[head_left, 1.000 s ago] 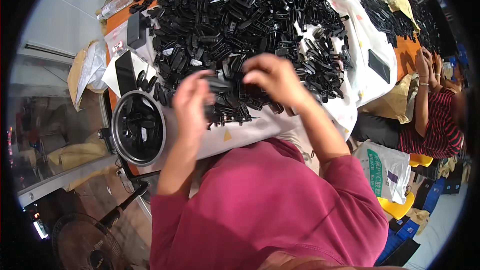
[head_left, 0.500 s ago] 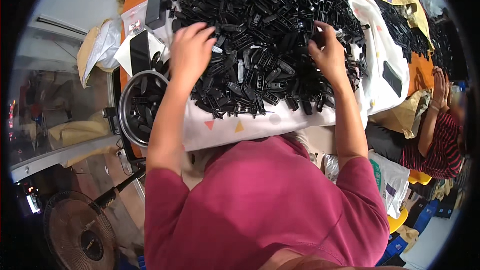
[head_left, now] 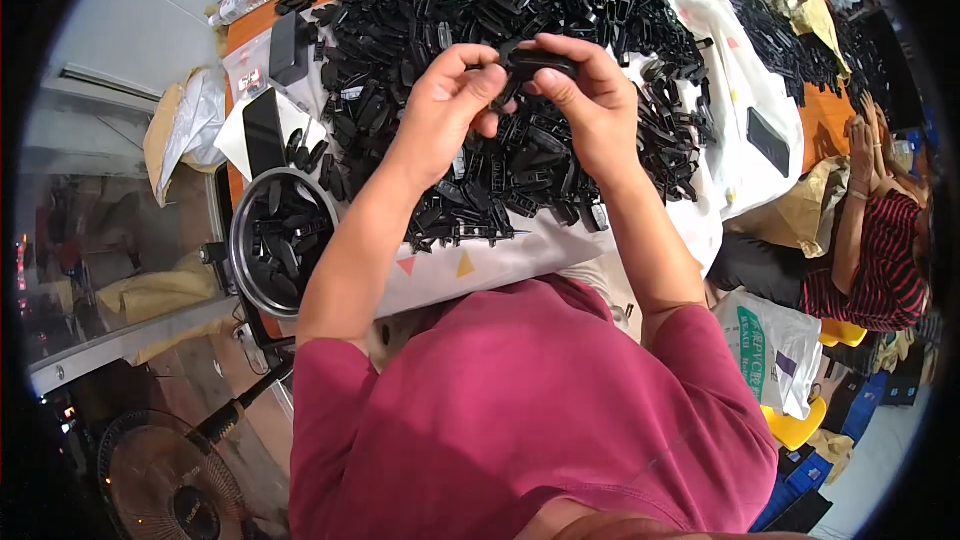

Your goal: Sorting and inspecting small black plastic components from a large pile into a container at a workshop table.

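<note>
Over a large heap of small black plastic parts (head_left: 540, 155), my two hands are close together. My right hand (head_left: 598, 105) pinches an elongated, rounded black plastic piece (head_left: 542, 63) between thumb and fingers. My left hand (head_left: 440, 112) is closed at the left end of that piece, thumb against the curled fingers. Something dark shows at its fingertips, but I cannot make out whether it is the same piece or a separate part. Many of the heaped parts look like narrow frames with slots; others are smooth covers.
At the left stands a round metal bowl (head_left: 240, 240) with black parts inside. Behind it lie a dark phone (head_left: 264, 132), a black box (head_left: 289, 48) and a clear bottle (head_left: 247, 0). Another phone (head_left: 768, 141) rests on the white cloth (head_left: 735, 165). A person in a striped shirt (head_left: 870, 260) sits at right.
Both hands have moved inward from opposite sides of the heap and now meet above it. The right hand now holds a black plastic piece. The view has shifted slightly.
</note>
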`<state>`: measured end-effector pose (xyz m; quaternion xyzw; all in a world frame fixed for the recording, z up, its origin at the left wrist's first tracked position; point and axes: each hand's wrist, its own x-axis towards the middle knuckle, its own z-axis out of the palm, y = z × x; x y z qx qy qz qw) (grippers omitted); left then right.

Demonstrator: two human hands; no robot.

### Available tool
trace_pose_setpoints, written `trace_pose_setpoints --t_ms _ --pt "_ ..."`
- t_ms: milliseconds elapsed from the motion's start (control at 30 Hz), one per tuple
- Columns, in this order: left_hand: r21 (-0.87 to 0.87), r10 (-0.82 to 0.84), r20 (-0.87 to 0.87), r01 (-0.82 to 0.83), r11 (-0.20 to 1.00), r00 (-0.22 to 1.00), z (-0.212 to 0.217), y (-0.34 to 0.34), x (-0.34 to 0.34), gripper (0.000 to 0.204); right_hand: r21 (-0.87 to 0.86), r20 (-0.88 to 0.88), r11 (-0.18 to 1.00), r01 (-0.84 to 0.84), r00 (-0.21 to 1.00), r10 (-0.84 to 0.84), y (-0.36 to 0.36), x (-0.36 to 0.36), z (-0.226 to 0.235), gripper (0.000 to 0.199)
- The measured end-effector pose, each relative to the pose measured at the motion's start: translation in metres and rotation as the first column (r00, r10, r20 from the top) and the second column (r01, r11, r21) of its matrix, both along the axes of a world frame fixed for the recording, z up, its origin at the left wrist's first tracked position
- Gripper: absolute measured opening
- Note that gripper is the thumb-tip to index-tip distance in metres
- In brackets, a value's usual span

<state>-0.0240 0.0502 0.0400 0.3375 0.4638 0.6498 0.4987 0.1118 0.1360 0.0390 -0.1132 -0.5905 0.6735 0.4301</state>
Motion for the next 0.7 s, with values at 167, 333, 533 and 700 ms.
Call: trace_pose_setpoints --t_ms 167,333,533,700 --pt "0.132 -0.039 0.114 0.024 0.991 0.993 0.009 -0.018 0.006 0.029 0.005 0.075 1.0 0.029 0.997 -0.029 -0.01 0.0 -0.005 0.03" --pt "0.222 0.057 -0.115 -0.03 0.974 0.992 0.006 -0.015 0.008 0.026 0.02 0.143 0.999 0.03 0.989 -0.032 -0.014 0.003 0.0 0.03" --pt "0.44 0.489 -0.677 -0.23 0.868 0.55 0.011 -0.013 0.004 0.012 -0.03 0.127 0.996 0.081 0.989 -0.076 -0.018 0.007 0.005 0.031" --pt "0.319 0.27 -0.248 -0.185 0.93 0.93 0.003 -0.014 0.012 0.026 0.611 0.108 0.759 0.225 0.926 -0.361 -0.016 0.016 0.012 0.029"
